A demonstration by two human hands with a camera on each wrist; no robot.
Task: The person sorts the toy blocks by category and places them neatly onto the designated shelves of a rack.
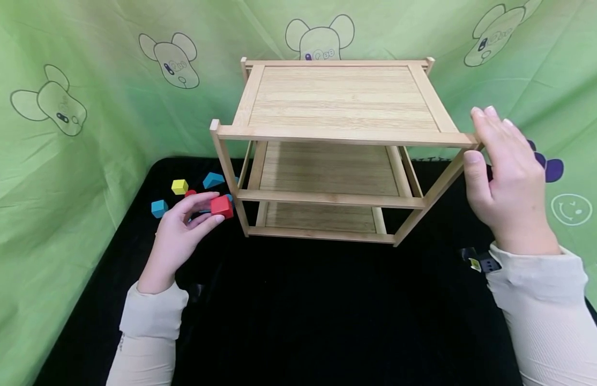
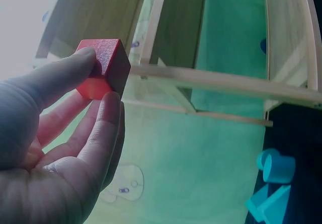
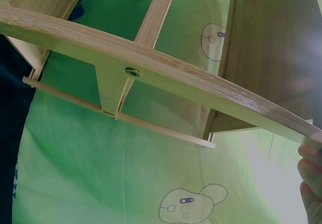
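Thumb and fingers of my left hand [image 1: 180, 236] pinch a red cube [image 1: 222, 207] just outside the shelf's left front post. In the left wrist view the same cube [image 2: 103, 65] is held up at the fingertips beside the wooden frame. My right hand [image 1: 513, 187] rests against the top right front corner of a three-tier wooden shelf [image 1: 346, 102], its fingers straight and the thumb apart on the near side. Only the tips of the right fingers [image 3: 311, 176] show in the right wrist view, at its right edge by the post.
Left of the shelf on the black cloth [image 1: 303, 311] lie a yellow cube [image 1: 180, 186], a blue block [image 1: 159, 208], a blue triangular block [image 1: 213, 180] and a partly hidden red piece [image 1: 190, 193]. A green printed curtain [image 1: 110, 69] surrounds the back and sides.
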